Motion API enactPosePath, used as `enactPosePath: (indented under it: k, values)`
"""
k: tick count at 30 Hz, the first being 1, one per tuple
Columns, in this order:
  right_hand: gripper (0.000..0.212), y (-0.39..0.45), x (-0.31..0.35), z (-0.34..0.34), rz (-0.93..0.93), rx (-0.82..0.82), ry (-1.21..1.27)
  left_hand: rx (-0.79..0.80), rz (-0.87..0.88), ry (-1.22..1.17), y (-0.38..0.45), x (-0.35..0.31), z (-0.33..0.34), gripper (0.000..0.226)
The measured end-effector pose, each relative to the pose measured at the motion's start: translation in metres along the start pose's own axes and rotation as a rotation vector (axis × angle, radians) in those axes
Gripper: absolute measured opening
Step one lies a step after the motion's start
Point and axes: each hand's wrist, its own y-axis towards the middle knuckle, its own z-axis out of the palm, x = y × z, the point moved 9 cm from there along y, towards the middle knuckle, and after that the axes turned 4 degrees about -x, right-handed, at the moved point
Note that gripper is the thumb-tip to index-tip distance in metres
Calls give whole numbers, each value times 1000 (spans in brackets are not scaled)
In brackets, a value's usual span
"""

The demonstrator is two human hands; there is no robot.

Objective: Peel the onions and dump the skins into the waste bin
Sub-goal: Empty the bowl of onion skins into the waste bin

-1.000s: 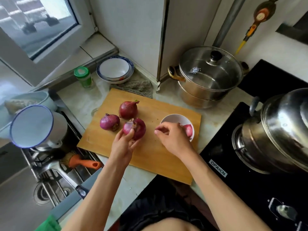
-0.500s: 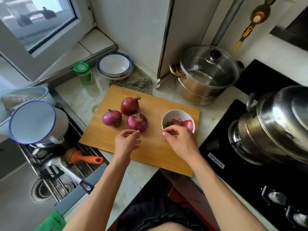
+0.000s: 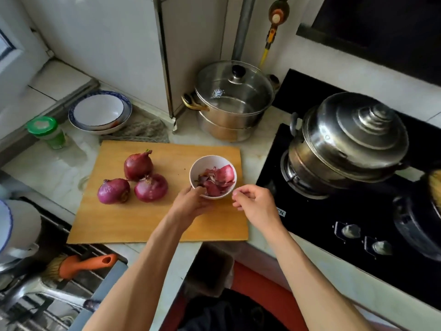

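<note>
My left hand [image 3: 191, 204] has left the onions and come across to the small white bowl [image 3: 213, 162], and its thumb and fingers now grip the near-left rim. Half a second ago it hovered loosely curled just below the front onion. My right hand [image 3: 255, 204] has drawn back from the bowl's edge and now hangs just beside its right side with the fingers loosely curled, holding nothing that I can see. The onion skins [image 3: 214, 180] lie piled inside the bowl, purple and pink. The bowl stands on the wooden cutting board [image 3: 133, 220], towards its right end. The three red onions [image 3: 138, 180] sit clustered on the left half of the board, touching one another, as they did before. The board rests on the pale table [image 3: 62, 168], between the sink side and the black stove [image 3: 358, 247].
</note>
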Motion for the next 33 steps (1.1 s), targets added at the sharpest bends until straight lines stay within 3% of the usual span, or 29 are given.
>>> enactPosePath:
  k: [5, 9, 15, 18, 21, 24, 33]
  values:
    - [2, -6, -7, -12, 39, 14, 49, 1, 96, -29, -22, -6, 0, 29]
    - [29, -21, -12, 0, 46, 161, 154, 50, 145, -33, -65, 2, -1, 29]
    - [29, -59, -27, -15, -70, 174, 120, -9, 176, 39, -115, 42, -4, 33]
    - [33, -82, -45, -29, -81, 210, 135, -82, 227, 88, -144, 65, 6, 24]
    - [27, -98, -61, -39, -78, 260, 142, -24, 222, -68, -162, 89, 23, 24]
    - [24, -119, -90, -60, -54, 350, 178, 52, 170, -257, -181, 139, 48, 45]
    - [21, -170, -170, -71, 43, 408, 153, -162, -23, -472, -211, 245, 58, 66]
